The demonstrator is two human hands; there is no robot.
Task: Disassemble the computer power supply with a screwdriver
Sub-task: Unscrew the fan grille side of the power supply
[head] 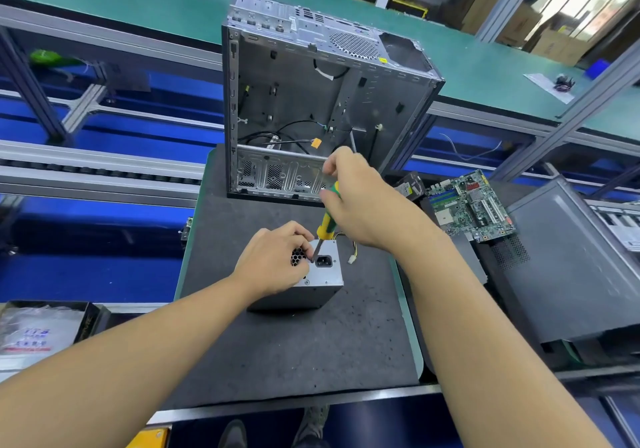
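Observation:
A grey metal power supply [323, 276] stands on the dark foam mat [294, 343], its socket face turned up. My left hand [273, 262] grips its top left side, over the fan grille. My right hand [360, 198] holds the yellow and green handle of a screwdriver [327, 220] from above. The shaft slants down and its tip touches the top face just left of the black power socket [323, 261]. Yellow wires with a white plug [352, 259] trail off the unit's far right side.
An empty open computer case [322, 101] stands just behind the mat. A green motherboard [469, 203] and a grey case panel [571, 267] lie to the right. A box with a plastic bag [38, 333] sits at the near left. Conveyor rails run along the left.

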